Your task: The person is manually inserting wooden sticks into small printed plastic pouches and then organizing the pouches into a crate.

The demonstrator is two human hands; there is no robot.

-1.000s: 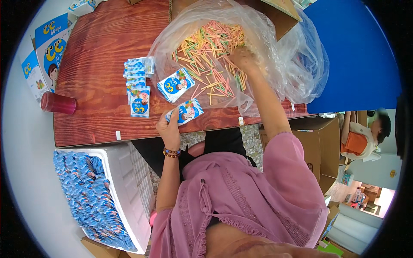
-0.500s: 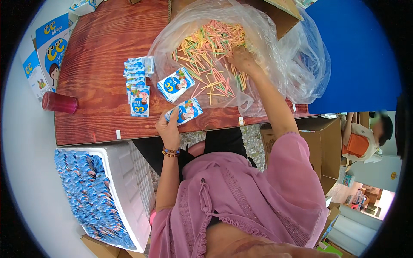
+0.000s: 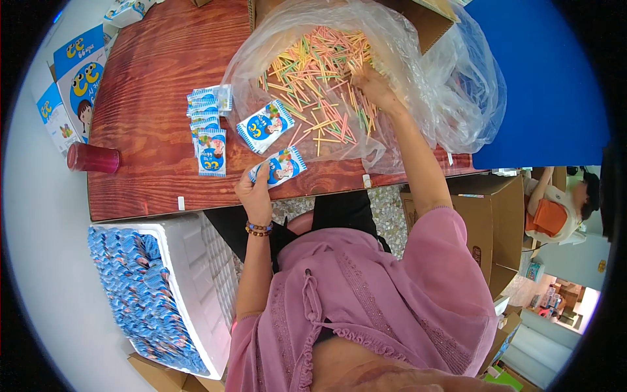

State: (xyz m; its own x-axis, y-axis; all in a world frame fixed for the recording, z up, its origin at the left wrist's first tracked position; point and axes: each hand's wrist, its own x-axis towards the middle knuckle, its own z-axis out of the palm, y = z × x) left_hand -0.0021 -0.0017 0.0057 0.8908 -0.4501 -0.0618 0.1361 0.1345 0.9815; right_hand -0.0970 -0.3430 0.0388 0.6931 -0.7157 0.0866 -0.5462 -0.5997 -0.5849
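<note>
My left hand [image 3: 255,192] is closed on a small blue-and-white sachet [image 3: 279,166], held at the table's front edge with thumb on top. My right hand [image 3: 377,89] reaches into the clear plastic bag [image 3: 251,65], fingers bent and pinched among thin pink, yellow and green sticks [image 3: 313,65]; its fingertips are partly hidden. Just beyond my left hand, a few matching sachets [image 3: 264,128] lie stacked on the bag's edge. Further left, several more sachets [image 3: 211,153] overlap in a row.
A pink-red lidded jar [image 3: 93,158] stands at the left of the wooden table [image 3: 150,78]. Below it, a white foam box [image 3: 189,294] is packed with blue sachets. Cardboard boxes [image 3: 486,222] stand at right, near another person [image 3: 555,206]. An open carton [image 3: 424,23] sits behind the bag.
My right hand has shifted very slightly within the sticks, its fingers drawn closer together. My left hand keeps the sachet in nearly the same place. The whole view has moved a little.
</note>
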